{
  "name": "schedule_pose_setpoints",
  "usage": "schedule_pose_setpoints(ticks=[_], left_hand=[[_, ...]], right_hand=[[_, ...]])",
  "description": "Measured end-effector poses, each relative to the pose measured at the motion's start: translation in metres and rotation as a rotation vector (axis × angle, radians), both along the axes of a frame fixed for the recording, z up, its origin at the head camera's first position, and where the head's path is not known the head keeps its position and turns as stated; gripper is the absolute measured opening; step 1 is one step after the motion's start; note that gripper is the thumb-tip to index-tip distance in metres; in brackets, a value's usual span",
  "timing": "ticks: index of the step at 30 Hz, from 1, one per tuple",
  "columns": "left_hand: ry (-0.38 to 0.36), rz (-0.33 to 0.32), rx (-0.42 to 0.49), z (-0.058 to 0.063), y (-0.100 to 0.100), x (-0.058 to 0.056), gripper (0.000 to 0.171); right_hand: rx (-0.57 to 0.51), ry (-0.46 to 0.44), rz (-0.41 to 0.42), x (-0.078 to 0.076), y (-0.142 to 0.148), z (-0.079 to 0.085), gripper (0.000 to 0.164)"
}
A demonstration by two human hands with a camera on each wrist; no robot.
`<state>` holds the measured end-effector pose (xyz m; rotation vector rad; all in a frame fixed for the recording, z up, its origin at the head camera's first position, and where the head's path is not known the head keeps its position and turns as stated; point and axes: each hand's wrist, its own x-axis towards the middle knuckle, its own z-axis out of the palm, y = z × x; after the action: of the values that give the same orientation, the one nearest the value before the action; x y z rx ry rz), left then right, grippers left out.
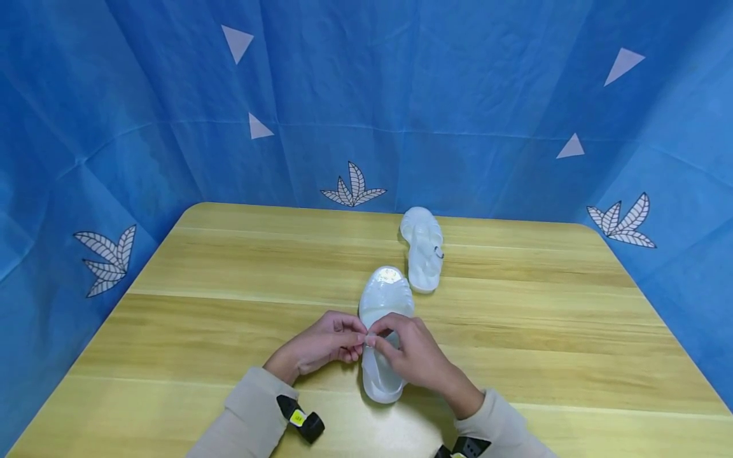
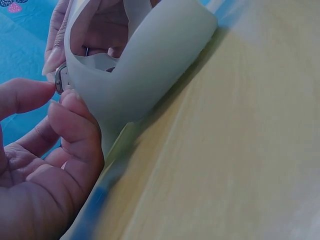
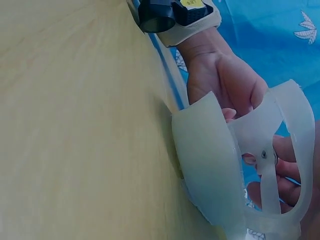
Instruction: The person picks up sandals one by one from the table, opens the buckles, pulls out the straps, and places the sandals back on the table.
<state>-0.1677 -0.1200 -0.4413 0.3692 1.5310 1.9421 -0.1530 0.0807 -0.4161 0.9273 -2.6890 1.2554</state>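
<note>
We find the nearer sandal (image 1: 385, 304) on the table (image 1: 572, 331), between the left hand (image 1: 326, 342) at its nine o'clock and the right hand (image 1: 417, 353) at its four; both pinch its strap (image 3: 270, 192) around the metal buckle (image 2: 60, 80) (clearest from the left wrist). The farther sandal (image 1: 424, 254) lies toward one o'clock.

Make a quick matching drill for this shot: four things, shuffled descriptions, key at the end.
Things
1. Near sandal
2. Far sandal
3. Table
4. Curtain

Descriptions
A. Blue, patterned
B. Held by the left hand and right hand
C. Yellowish wood grain
D. White, untouched by either hand

Pairs: 1-B, 2-D, 3-C, 4-A
</note>
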Motion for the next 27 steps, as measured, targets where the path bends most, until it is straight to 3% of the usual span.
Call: schedule_pose_setpoints(ticks=[20,24,27], left_hand=[[0.013,-0.015,0.006,-0.0021,-0.0008,-0.0006,0.01],[0.023,-0.004,-0.037,-0.0006,-0.0002,-0.0011,0.012],[0.071,0.029,-0.124,0.0029,0.0004,-0.0016,0.012]], right_hand=[[-0.002,-0.038,-0.064,0.0015,-0.0019,-0.0027,0.005],[0.021,-0.06,-0.04,0.0004,-0.0012,-0.0014,0.009],[0.029,-0.066,-0.028,-0.0004,-0.0006,0.0006,0.009]])
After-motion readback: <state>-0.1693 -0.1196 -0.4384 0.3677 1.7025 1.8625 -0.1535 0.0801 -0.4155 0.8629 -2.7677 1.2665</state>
